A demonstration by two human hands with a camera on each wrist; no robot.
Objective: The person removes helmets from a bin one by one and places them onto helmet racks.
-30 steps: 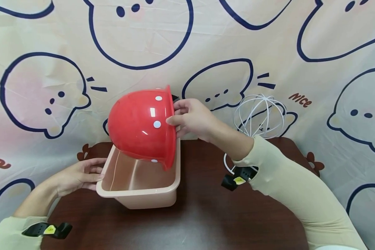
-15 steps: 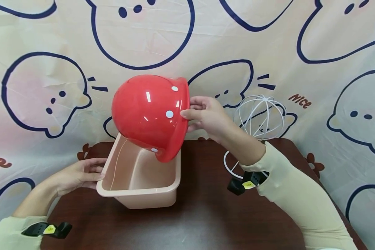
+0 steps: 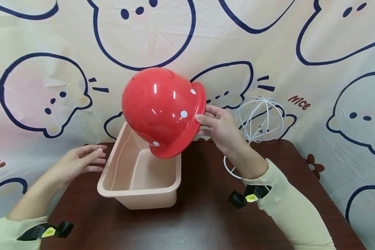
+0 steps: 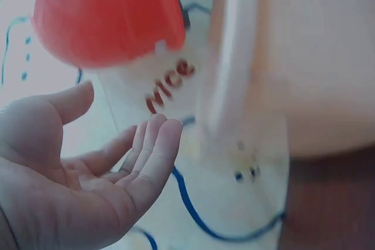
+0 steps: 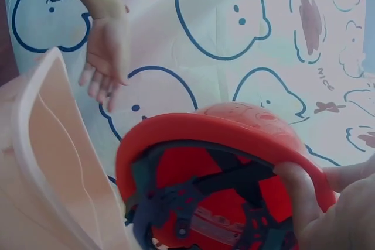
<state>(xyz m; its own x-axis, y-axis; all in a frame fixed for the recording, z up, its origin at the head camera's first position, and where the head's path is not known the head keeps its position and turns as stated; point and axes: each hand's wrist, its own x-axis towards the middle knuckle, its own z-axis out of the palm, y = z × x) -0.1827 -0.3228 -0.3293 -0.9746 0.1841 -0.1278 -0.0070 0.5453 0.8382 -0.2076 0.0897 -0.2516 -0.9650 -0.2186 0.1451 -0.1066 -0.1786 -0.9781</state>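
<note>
A red hard hat (image 3: 159, 107) with white dots is held up over the back of a beige plastic bin (image 3: 150, 191), tilted with its brim toward the right. My right hand (image 3: 223, 130) pinches the brim between thumb and fingers. In the right wrist view the hat's dark inner harness (image 5: 217, 185) shows, with my thumb inside the brim. My left hand (image 3: 78, 163) is just left of the bin's rim, fingers loosely extended and holding nothing. The left wrist view shows a gap between its fingertips (image 4: 170, 130) and the bin wall (image 4: 228, 57).
Behind my right forearm stands a white wire stand (image 3: 262, 119) with a round cage top and ring base. The dark brown wooden table (image 3: 206, 215) carries the bin. A patterned cloth backdrop (image 3: 162, 34) hangs right behind the table.
My right hand has lifted the hard hat up and to the right, turning its brim downward. The left hand has let go of the bin's rim and shifted slightly upward.
</note>
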